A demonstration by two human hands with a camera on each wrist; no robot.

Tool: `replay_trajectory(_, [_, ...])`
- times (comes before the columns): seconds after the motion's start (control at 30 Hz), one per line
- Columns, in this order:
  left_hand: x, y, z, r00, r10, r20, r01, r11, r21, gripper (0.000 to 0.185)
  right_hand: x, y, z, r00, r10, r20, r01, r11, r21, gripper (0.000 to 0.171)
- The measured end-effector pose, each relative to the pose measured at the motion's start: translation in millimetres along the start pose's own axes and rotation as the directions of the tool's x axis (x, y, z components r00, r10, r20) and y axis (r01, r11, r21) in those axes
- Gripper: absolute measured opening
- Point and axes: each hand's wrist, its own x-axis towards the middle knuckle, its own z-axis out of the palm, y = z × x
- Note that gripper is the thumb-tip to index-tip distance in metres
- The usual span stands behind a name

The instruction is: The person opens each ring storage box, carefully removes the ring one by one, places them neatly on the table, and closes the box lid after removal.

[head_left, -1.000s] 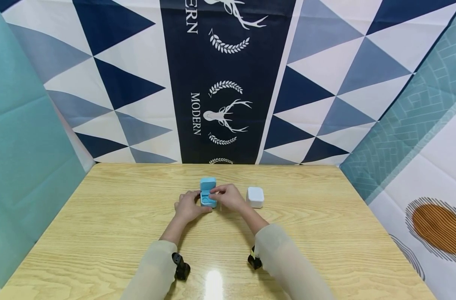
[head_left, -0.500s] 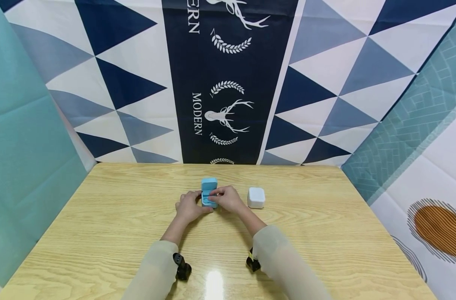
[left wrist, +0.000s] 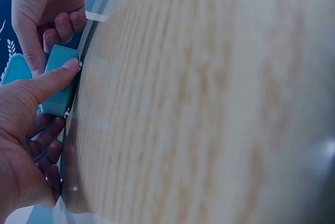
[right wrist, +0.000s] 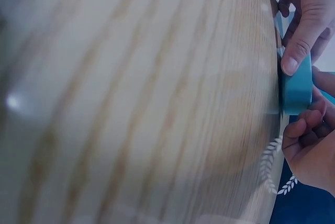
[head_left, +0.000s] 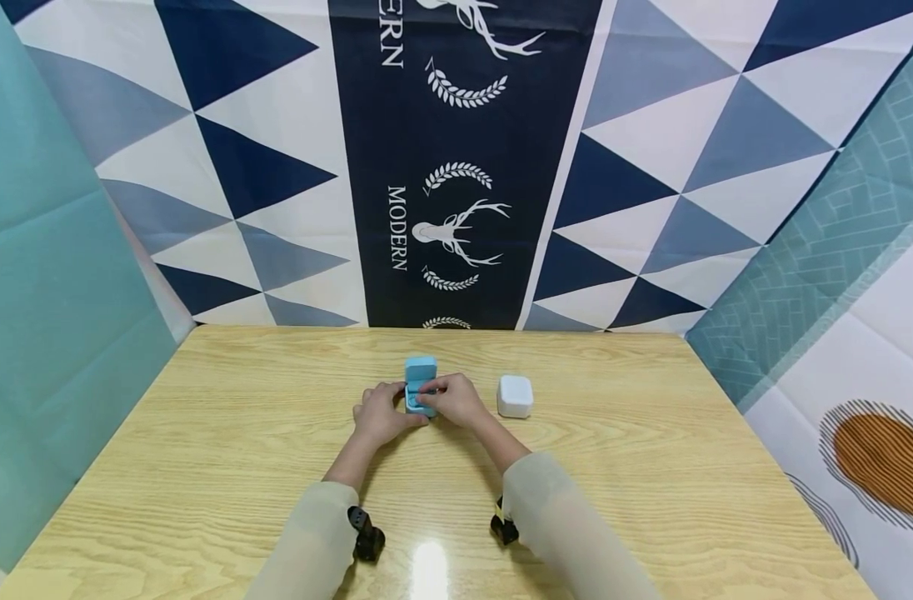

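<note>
A small light-blue box [head_left: 419, 379] stands at the middle of the wooden table [head_left: 202, 450], its hinged lid [head_left: 421, 367] raised. My left hand [head_left: 380, 413] holds the base from the left, with the thumb pressed on its near side [left wrist: 58, 73]. My right hand [head_left: 456, 400] reaches in from the right, its curled fingers over the open base. In the right wrist view the blue box [right wrist: 296, 89] sits between the left thumb [right wrist: 294, 56] and my right hand's curled fingers [right wrist: 306, 132]. What lies inside the box is hidden.
A small white box [head_left: 515, 395], closed, stands just right of my right hand. Patterned cloth panels wall in the table at the back and both sides. Bare wood stretches to the left, right and front.
My right fingers have slid a little further over the open base of the blue box. The left hand and the white box stay put.
</note>
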Motion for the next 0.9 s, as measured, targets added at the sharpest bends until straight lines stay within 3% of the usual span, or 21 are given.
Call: replay_trajectory(0.9, [1.1,-1.0,0.9,1.0,0.01,-0.013,-0.01,1.0,0.009,0.075,0.9,-3.3,8.0,0.998,-0.024,-0.05,0.02,0.996,-0.09,0.016])
